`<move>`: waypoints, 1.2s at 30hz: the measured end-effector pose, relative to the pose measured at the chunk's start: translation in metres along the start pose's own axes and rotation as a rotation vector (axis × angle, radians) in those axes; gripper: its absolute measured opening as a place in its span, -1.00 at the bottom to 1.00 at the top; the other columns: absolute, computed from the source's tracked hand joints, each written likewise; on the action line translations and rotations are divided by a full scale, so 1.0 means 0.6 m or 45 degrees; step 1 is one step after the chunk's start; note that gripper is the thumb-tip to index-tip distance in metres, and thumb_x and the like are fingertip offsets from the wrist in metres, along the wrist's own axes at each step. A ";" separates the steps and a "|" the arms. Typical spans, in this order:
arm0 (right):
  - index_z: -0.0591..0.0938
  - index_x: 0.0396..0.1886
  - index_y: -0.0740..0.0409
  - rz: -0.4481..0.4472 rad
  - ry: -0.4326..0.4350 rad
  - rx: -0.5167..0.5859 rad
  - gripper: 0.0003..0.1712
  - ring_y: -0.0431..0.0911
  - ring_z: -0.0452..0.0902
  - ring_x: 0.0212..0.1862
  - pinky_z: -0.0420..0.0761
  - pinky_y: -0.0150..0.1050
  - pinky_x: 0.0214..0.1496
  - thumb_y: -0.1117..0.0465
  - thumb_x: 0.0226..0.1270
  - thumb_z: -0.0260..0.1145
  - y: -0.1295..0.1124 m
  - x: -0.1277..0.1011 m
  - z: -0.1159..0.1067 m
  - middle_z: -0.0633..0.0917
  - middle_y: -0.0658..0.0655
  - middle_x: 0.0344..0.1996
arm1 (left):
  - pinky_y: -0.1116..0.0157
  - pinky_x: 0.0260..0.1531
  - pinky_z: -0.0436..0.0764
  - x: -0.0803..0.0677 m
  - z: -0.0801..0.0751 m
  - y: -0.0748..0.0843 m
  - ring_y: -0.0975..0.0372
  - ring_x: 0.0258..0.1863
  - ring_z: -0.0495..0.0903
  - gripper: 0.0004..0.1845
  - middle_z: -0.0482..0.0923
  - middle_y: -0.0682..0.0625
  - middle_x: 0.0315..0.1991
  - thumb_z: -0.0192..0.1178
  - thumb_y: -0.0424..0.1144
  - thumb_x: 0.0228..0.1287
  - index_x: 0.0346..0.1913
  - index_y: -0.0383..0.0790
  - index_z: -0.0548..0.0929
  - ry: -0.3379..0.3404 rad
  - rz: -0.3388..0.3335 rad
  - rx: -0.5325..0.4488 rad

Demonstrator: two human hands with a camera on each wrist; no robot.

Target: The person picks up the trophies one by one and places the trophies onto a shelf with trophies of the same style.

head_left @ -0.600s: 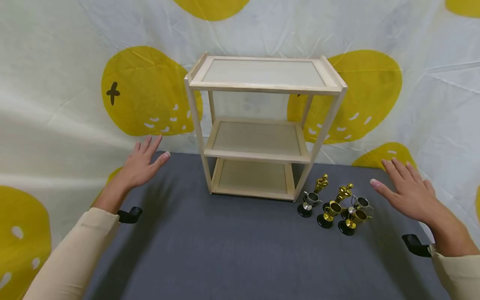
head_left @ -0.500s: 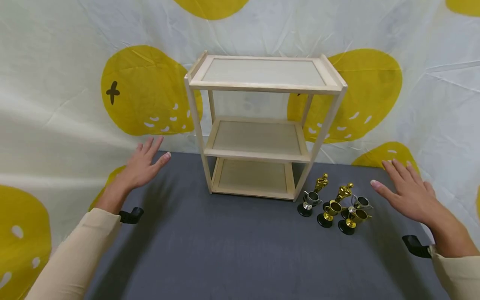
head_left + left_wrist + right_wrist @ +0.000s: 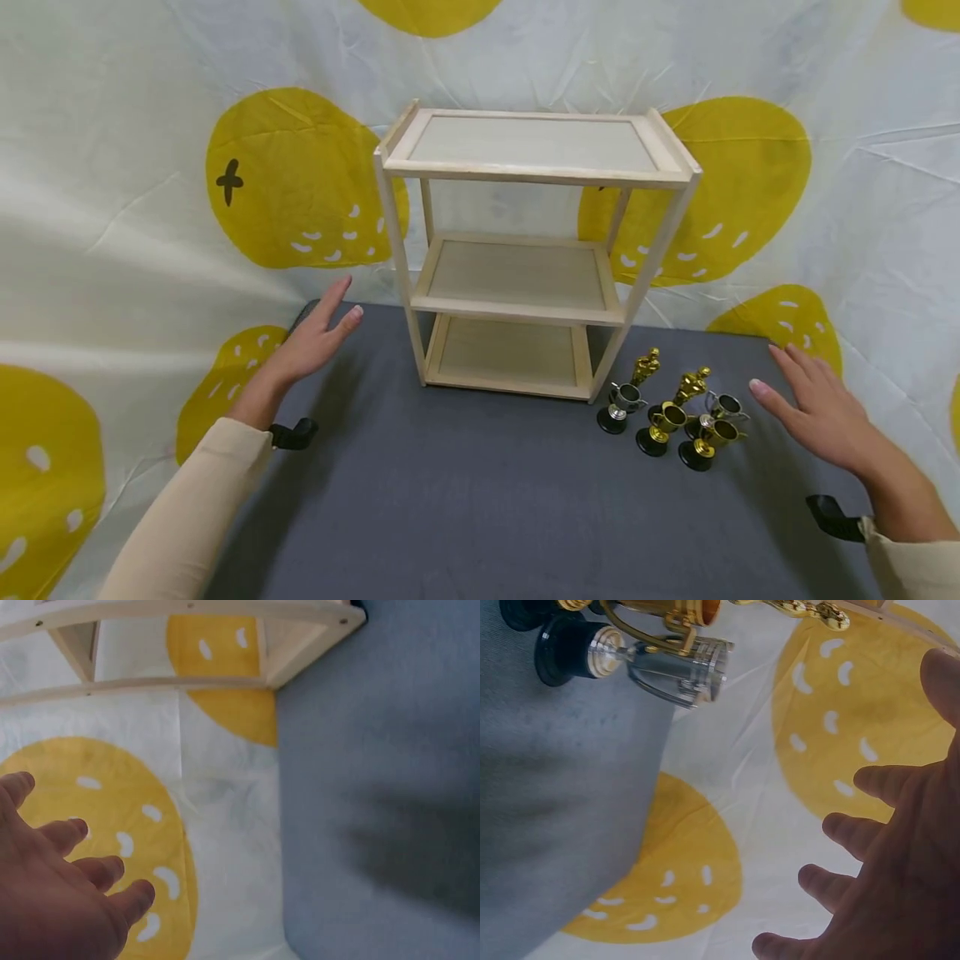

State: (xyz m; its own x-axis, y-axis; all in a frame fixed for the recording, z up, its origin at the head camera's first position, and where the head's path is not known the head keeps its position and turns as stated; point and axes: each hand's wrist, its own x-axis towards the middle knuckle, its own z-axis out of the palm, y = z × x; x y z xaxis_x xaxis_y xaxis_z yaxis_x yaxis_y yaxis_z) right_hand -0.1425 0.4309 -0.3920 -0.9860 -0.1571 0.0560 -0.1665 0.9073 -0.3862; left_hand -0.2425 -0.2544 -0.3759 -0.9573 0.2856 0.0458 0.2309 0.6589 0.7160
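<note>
My left hand (image 3: 307,346) hovers above the table's left part, left of a pale wooden three-tier shelf (image 3: 517,313). Its fingers are stretched out and hold nothing. On the right, my right hand (image 3: 821,412) hangs in the air with spread fingers, just right of a group of small trophies. The group has gold cups (image 3: 667,419), silver cups (image 3: 625,398) and gold figure statuettes (image 3: 692,385), all upright on black bases. In the right wrist view a silver cup (image 3: 682,671) shows close by, apart from the fingers.
The shelf stands at the back of a dark grey table (image 3: 480,492), its three tiers bare. Behind and beside the table hangs a white cloth (image 3: 510,58) with large yellow shapes. The trophies stand near the shelf's front right leg.
My left hand has moved to the right, towards the shelf, and turned somewhat more edge-on. My right hand has shifted slightly down in view. Shelf and trophies stand as before.
</note>
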 end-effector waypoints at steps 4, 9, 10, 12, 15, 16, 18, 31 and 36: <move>-0.11 0.65 0.44 -0.041 0.028 0.049 -0.15 0.60 -0.40 0.59 -0.63 0.32 0.61 0.03 0.70 -0.02 0.006 -0.005 0.013 -0.15 0.66 0.58 | -0.37 0.58 -0.13 0.005 0.015 0.004 -0.10 0.73 -0.27 -0.19 -0.37 0.03 0.74 -0.10 0.20 0.65 0.69 0.31 -0.31 0.004 -0.015 -0.066; -0.10 0.64 0.47 -0.018 0.034 0.093 -0.17 0.63 -0.37 0.57 -0.57 0.43 0.58 0.05 0.70 -0.04 0.010 -0.020 0.021 -0.16 0.69 0.56 | -0.34 0.58 -0.01 0.015 0.037 0.008 -0.07 0.73 -0.20 -0.21 -0.35 0.11 0.74 -0.11 0.24 0.63 0.68 0.37 -0.29 -0.007 -0.012 -0.182; -0.11 0.64 0.47 -0.007 0.031 0.099 -0.17 0.64 -0.37 0.57 -0.55 0.46 0.57 0.04 0.70 -0.04 0.012 -0.024 0.022 -0.16 0.68 0.57 | -0.33 0.58 0.01 0.018 0.041 0.009 -0.06 0.73 -0.20 -0.21 -0.34 0.12 0.74 -0.11 0.24 0.64 0.68 0.36 -0.29 -0.010 -0.007 -0.206; -0.11 0.65 0.46 0.010 0.032 0.108 -0.16 0.65 -0.36 0.56 -0.53 0.49 0.55 0.04 0.70 -0.04 0.015 -0.032 0.025 -0.17 0.68 0.57 | -0.28 0.60 0.04 0.023 0.048 0.011 -0.03 0.73 -0.19 -0.21 -0.32 0.13 0.74 -0.11 0.23 0.64 0.69 0.34 -0.27 -0.014 0.003 -0.253; -0.11 0.65 0.45 0.014 0.043 0.137 -0.16 0.65 -0.35 0.56 -0.51 0.52 0.54 0.06 0.69 -0.03 0.018 -0.037 0.028 -0.16 0.69 0.56 | -0.24 0.61 0.06 0.029 0.053 0.017 -0.01 0.73 -0.18 -0.22 -0.28 0.09 0.74 -0.09 0.16 0.66 0.70 0.27 -0.24 -0.011 0.030 -0.333; -0.11 0.65 0.45 0.011 0.046 0.149 -0.16 0.65 -0.34 0.56 -0.50 0.53 0.54 0.06 0.69 -0.03 0.017 -0.037 0.029 -0.16 0.69 0.56 | -0.23 0.61 0.06 0.029 0.053 0.019 -0.01 0.73 -0.17 -0.23 -0.25 0.08 0.74 -0.08 0.13 0.67 0.71 0.24 -0.22 -0.001 0.038 -0.359; -0.10 0.65 0.46 -0.002 0.047 0.180 -0.17 0.64 -0.35 0.57 -0.49 0.52 0.55 0.07 0.69 -0.02 0.016 -0.033 0.032 -0.15 0.69 0.57 | -0.22 0.61 0.08 0.030 0.053 0.023 -0.02 0.73 -0.12 -0.24 -0.19 0.04 0.74 -0.05 0.07 0.68 0.71 0.20 -0.18 0.033 0.046 -0.410; -0.10 0.68 0.36 0.043 -0.031 0.310 -0.15 0.64 -0.26 0.56 -0.30 0.62 0.49 0.04 0.69 0.03 0.016 -0.031 0.057 -0.07 0.65 0.58 | -0.15 0.55 0.28 0.035 0.059 0.041 -0.04 0.60 0.27 -0.29 0.25 -0.12 0.62 0.10 -0.06 0.63 0.69 -0.01 0.10 0.199 0.131 -0.514; -0.11 0.70 0.27 0.084 -0.065 0.360 -0.14 0.65 -0.22 0.55 -0.18 0.67 0.43 0.01 0.70 0.03 0.016 -0.041 0.071 -0.07 0.63 0.59 | -0.14 0.53 0.32 0.041 0.058 0.048 -0.04 0.55 0.35 -0.31 0.35 -0.15 0.57 0.12 -0.10 0.61 0.66 -0.09 0.17 0.205 0.163 -0.529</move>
State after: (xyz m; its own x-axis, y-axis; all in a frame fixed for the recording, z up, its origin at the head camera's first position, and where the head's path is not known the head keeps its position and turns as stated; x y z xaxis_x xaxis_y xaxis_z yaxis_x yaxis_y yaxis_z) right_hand -0.1193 0.4270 -0.4364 -0.9916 -0.1272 -0.0217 -0.0854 0.7725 -0.6293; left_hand -0.2534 -0.2040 -0.3783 -0.9481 0.2128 0.2361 0.2909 0.2814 0.9144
